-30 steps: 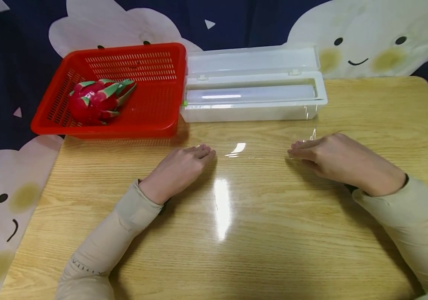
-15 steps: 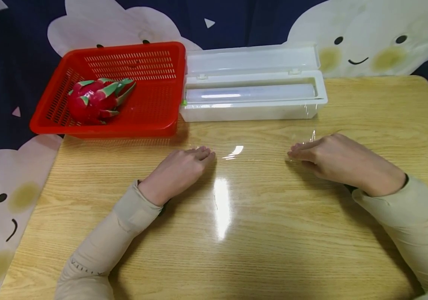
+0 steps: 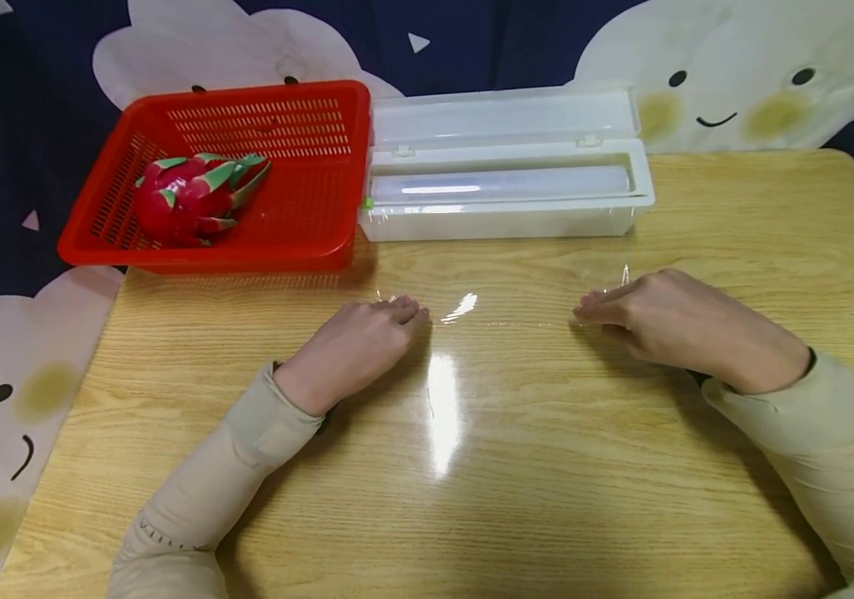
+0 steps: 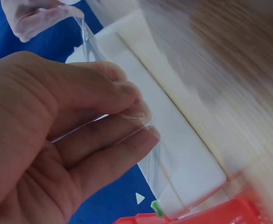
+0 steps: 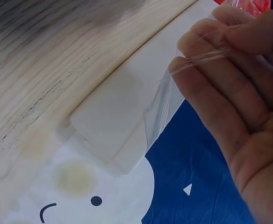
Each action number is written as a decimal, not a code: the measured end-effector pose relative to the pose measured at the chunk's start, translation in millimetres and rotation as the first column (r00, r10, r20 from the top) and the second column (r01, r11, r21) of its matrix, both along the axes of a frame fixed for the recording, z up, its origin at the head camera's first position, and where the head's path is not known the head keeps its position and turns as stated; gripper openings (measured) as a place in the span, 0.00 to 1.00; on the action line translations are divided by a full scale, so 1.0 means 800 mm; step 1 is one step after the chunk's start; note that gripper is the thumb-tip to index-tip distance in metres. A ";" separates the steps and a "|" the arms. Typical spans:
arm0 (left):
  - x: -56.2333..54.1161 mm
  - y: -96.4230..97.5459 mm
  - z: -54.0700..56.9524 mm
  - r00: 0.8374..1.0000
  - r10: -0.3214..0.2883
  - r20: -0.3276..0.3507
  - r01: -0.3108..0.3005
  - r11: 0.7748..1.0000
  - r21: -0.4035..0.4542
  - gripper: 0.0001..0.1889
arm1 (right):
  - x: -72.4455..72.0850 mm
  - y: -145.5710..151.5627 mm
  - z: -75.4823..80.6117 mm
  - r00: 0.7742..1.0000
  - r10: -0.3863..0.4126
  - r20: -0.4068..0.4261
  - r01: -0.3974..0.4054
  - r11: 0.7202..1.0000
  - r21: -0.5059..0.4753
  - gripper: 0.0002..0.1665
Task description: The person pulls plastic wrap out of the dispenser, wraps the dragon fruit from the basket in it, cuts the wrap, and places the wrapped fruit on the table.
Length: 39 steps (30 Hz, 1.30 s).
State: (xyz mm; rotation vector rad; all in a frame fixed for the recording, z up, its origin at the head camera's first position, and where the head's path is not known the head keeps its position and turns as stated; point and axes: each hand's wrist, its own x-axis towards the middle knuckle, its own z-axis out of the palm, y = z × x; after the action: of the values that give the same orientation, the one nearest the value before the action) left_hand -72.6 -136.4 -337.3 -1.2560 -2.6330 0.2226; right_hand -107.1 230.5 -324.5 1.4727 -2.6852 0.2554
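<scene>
A sheet of clear plastic wrap (image 3: 501,291) stretches from the roll (image 3: 501,181) in the white dispenser box (image 3: 501,223) toward me. My left hand (image 3: 355,353) pinches its near edge on the left, thumb against fingers, as the left wrist view shows on the bunched wrap (image 4: 143,119). On the right, my right hand (image 3: 684,324) pinches the other corner; the right wrist view shows wrap (image 5: 202,60) creased across the fingertips. Between the hands the wrap's near edge runs nearly straight, with light glinting off it.
A red plastic basket (image 3: 299,249) stands left of the box, holding a dragon fruit (image 3: 183,200). The box lid (image 3: 501,118) is tipped back. A wooden table (image 3: 516,482) lies beneath, and a cloud-patterned cloth (image 3: 486,50) hangs behind.
Both hands have come very slightly toward me, and the wrap's near edge with them. The glint on the wrap has shifted down and left. Basket and box stay in place.
</scene>
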 end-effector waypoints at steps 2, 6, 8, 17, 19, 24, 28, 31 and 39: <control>0.000 0.001 0.001 1.000 0.000 0.005 0.000 1.000 -0.007 0.13 | 0.001 0.000 0.002 1.000 -0.008 0.020 0.007 1.000 0.021 0.18; 0.002 0.001 0.004 1.000 -0.003 0.010 0.003 1.000 -0.014 0.11 | 0.003 -0.001 0.005 0.999 -0.018 0.050 0.015 0.998 0.059 0.19; 0.003 0.001 0.005 1.000 -0.007 0.013 0.007 1.000 -0.012 0.11 | 0.004 -0.001 0.006 0.998 -0.020 0.057 0.017 0.998 0.058 0.19; 0.006 0.002 0.006 0.998 -0.003 0.066 0.002 1.000 0.006 0.12 | 0.006 -0.002 0.006 0.996 -0.023 0.087 0.020 0.999 0.037 0.19; 0.006 0.002 0.005 0.997 -0.003 0.073 0.002 1.000 0.014 0.12 | 0.006 -0.002 0.006 0.995 -0.027 0.095 0.023 0.999 0.039 0.19; 0.008 0.003 0.004 0.997 -0.006 0.075 0.006 1.000 0.010 0.11 | 0.007 -0.003 0.006 0.994 -0.032 0.106 0.028 0.999 0.042 0.18; 0.009 0.004 0.003 0.997 0.000 0.082 -0.001 1.000 0.003 0.10 | 0.007 -0.004 0.006 0.993 -0.031 0.113 0.026 0.999 0.046 0.18; 0.010 0.005 0.003 0.996 0.005 0.085 -0.005 1.000 0.006 0.10 | 0.008 -0.004 0.006 0.993 -0.030 0.115 0.024 0.998 0.052 0.17; 0.013 0.006 0.003 0.999 -0.011 0.047 0.010 1.000 0.003 0.08 | 0.008 -0.003 0.002 0.997 0.009 0.080 -0.012 0.999 0.038 0.19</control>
State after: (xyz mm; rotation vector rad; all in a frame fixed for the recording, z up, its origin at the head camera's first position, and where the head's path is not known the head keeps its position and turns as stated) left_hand -62.4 -131.8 -335.1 -1.2892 -2.6643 0.1899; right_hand -100.3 228.4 -322.6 1.5199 -2.7604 0.2701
